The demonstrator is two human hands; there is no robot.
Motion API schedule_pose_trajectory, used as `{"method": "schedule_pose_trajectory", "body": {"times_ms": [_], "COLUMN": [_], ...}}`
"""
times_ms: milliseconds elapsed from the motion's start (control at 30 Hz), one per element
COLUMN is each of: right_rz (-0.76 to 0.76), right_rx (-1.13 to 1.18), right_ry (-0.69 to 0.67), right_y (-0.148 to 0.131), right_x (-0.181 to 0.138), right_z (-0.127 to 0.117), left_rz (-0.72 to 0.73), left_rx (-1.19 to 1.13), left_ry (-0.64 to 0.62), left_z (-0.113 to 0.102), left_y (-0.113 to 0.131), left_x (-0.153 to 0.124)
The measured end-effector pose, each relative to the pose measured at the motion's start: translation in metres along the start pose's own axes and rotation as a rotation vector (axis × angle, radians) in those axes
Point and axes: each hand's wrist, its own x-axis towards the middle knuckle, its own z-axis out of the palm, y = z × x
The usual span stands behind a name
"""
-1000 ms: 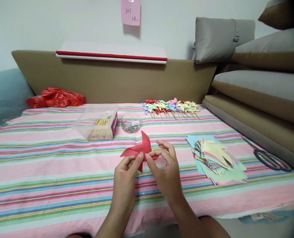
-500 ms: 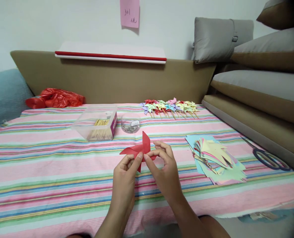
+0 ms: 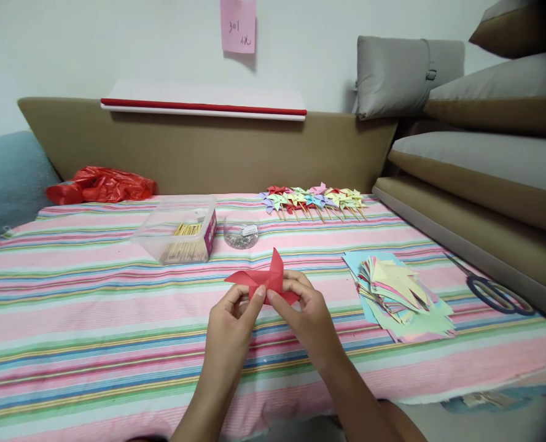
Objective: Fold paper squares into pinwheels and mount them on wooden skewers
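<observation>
Fingers of my left hand (image 3: 229,325) and right hand (image 3: 308,318), curled nearly closed, are pinching the near side of a red paper pinwheel (image 3: 264,279) at my twelve o'clock, while colored paper pieces (image 3: 399,291) are lying at its three o'clock.

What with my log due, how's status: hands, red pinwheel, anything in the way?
Left hand, right hand: both pinching red pinwheel. No stick visible on it. Nothing seen blocking; paper pile and scissors lie apart, to the right.
</observation>
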Motion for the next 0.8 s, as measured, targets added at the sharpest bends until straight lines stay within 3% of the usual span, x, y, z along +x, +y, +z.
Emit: {"method": "schedule_pose_trajectory", "body": {"times_ms": [300,600,800], "right_rz": [0.081,0.116,0.037], "right_rx": [0.111,0.107,0.078], "right_ry": [-0.068,-0.081,-0.029], "right_y": [0.000,0.005,0.006], "right_x": [0.001,0.003,0.002], "right_z": [-0.003,0.002,0.010], "left_rz": [-0.017,0.065,0.110], "left_rx": [0.095,0.250,0.346], "left_ry": [-0.038,-0.065,-0.031], "left_z": [-0.005,-0.006,-0.023], "left_y": [0.000,-0.004,-0.009], "left_x": [0.001,0.003,0.006]}}
